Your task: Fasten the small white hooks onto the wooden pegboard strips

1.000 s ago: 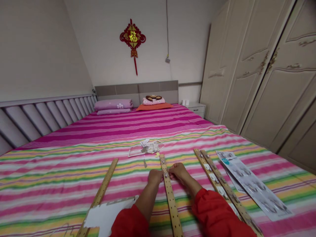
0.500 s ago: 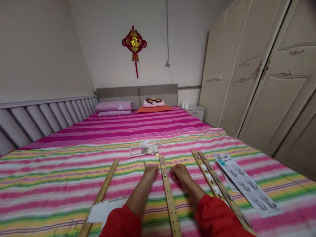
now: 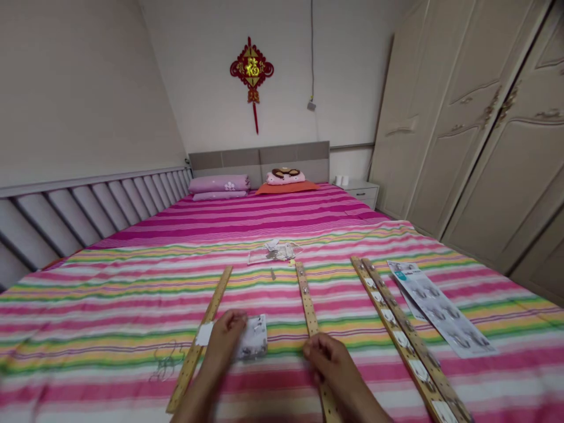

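Note:
Over the left side of a small clear packet (image 3: 255, 338) is my left hand (image 3: 228, 335), fingers curled; whether it grips the packet is unclear. My right hand (image 3: 328, 358), also with curled fingers, lies over the middle perforated wooden strip (image 3: 307, 302), and its fingertips are beside the strip's edge. Small metal pieces sit near the far end of that strip. Another wooden strip (image 3: 189, 367) lies to the left, with a white card (image 3: 205, 333) across it.
Two wooden strips (image 3: 379, 299) with white labels and metal pieces lie at right, beside a hook package (image 3: 440, 311). Bent wires (image 3: 167, 359) lie at left. A clear bag (image 3: 279, 251) is further back, with a small metal piece (image 3: 273, 274) before it.
Both hands have moved nearer to me, the left one also leftward to the packet. The view has shifted, so the strips appear further right.

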Demonstrator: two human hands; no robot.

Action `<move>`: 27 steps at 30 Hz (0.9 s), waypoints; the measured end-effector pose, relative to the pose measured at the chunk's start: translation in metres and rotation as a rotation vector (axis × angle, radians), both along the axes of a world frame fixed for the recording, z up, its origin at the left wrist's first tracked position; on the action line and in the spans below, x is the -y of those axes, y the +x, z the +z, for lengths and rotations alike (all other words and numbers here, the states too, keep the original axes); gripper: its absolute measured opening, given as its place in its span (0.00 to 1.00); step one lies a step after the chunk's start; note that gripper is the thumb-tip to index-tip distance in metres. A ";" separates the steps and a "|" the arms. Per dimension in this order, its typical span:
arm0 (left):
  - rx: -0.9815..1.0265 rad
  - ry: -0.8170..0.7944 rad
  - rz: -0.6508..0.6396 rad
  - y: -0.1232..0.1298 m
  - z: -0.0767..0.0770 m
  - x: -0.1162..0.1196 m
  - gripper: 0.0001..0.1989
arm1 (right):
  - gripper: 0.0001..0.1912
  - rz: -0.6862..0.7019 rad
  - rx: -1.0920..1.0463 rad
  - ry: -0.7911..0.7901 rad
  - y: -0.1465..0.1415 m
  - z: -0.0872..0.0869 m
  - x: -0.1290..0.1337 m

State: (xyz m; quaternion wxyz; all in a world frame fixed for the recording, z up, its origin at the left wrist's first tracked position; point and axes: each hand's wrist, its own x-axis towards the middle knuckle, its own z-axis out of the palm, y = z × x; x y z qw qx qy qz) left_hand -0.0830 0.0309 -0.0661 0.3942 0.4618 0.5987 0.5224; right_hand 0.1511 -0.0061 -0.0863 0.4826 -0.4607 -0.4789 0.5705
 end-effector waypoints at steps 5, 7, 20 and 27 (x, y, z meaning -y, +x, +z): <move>-0.514 0.198 0.101 -0.008 -0.050 0.040 0.19 | 0.15 0.054 0.031 -0.047 -0.019 -0.034 0.042; -0.695 0.216 0.079 -0.006 -0.060 0.047 0.21 | 0.14 0.075 0.064 -0.011 -0.023 -0.038 0.053; -0.667 0.311 0.074 -0.001 -0.048 0.071 0.20 | 0.15 0.110 0.169 0.040 -0.043 -0.058 0.085; -0.615 0.334 -0.261 0.035 -0.019 0.119 0.24 | 0.23 0.107 -0.127 -0.112 -0.040 -0.022 0.092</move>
